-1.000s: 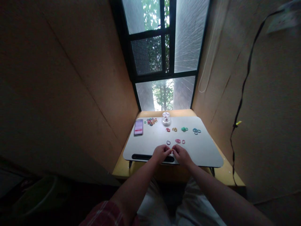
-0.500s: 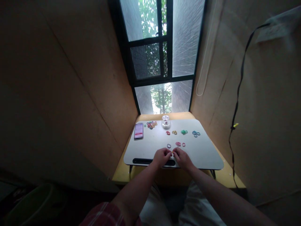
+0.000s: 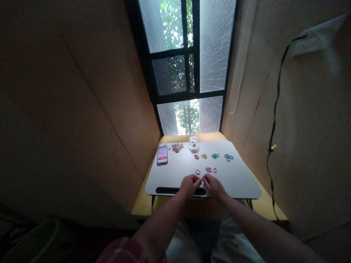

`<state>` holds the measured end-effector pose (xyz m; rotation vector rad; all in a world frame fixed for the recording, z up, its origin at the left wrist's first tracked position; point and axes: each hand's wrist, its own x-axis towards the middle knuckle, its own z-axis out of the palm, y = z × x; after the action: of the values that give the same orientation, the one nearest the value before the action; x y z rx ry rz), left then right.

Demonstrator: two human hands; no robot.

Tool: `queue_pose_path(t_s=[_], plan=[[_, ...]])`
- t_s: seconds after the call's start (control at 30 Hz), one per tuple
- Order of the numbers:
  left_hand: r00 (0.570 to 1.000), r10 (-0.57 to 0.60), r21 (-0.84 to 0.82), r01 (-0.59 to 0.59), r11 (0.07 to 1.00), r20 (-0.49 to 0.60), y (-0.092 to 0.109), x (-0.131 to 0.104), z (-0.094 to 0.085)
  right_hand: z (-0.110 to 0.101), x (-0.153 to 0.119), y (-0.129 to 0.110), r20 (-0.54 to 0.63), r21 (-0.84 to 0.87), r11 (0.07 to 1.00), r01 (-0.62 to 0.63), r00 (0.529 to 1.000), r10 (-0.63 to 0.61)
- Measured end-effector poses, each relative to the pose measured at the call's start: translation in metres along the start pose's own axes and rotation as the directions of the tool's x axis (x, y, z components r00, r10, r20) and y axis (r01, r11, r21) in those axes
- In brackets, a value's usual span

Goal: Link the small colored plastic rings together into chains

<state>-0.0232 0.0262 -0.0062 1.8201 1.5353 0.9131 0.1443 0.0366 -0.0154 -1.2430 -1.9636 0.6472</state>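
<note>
My left hand [image 3: 191, 185] and my right hand [image 3: 213, 185] meet over the front of the white lap desk [image 3: 172, 173], fingers pinched together. Between the fingertips shows a tiny bit of a yellow-orange band [image 3: 202, 179], mostly hidden. Just beyond the fingers lie a purple hair band [image 3: 197, 172] and pink hair bands [image 3: 208, 170]. Farther back is a row of small groups: red bands [image 3: 196, 157], yellow bands [image 3: 203, 156], green bands [image 3: 215, 155] and blue bands [image 3: 228, 157]. A mixed pile of bands [image 3: 177, 147] sits at the back left.
A clear round jar [image 3: 193, 145] stands at the desk's back edge. At the left lies a phone [image 3: 162, 155] with a lit screen. A black slot [image 3: 167, 190] runs along the front edge. A black cord [image 3: 275, 120] hangs down the right wall.
The view has tilted slightly, so the desk sits a little lower in the picture. Both hands remain together at the front, pinching the small band; the groups of bands look unchanged.
</note>
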Motion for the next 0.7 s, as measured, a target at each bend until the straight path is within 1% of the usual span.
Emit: queue_pose_path(t_s=[0.17, 0.33, 0.5, 0.7], plan=[[1.0, -0.007, 0.036, 0.008, 0.999, -0.011, -0.0017, 0.0014, 0.0023, 0.0022, 0.0, 0.0019, -0.018, 0.003, 1.0, 0.008, 1.0, -0.008], [1.0, 0.011, -0.02, -0.012, 1.0, -0.025, -0.0012, -0.0007, 0.0025, 0.0035, -0.0008, 0.002, -0.023, 0.016, 1.0, 0.008, 1.0, -0.007], [0.997, 0.065, -0.021, -0.066, 0.998, -0.041, -0.0022, -0.0023, 0.0016, 0.0049, -0.001, 0.0019, -0.024, 0.026, 1.0, 0.007, 1.0, -0.007], [0.997, 0.058, -0.065, -0.061, 0.996, -0.049, -0.0038, -0.0024, 0.0015, 0.0065, -0.0005, 0.0044, -0.011, 0.03, 1.0, 0.008, 1.0, -0.008]])
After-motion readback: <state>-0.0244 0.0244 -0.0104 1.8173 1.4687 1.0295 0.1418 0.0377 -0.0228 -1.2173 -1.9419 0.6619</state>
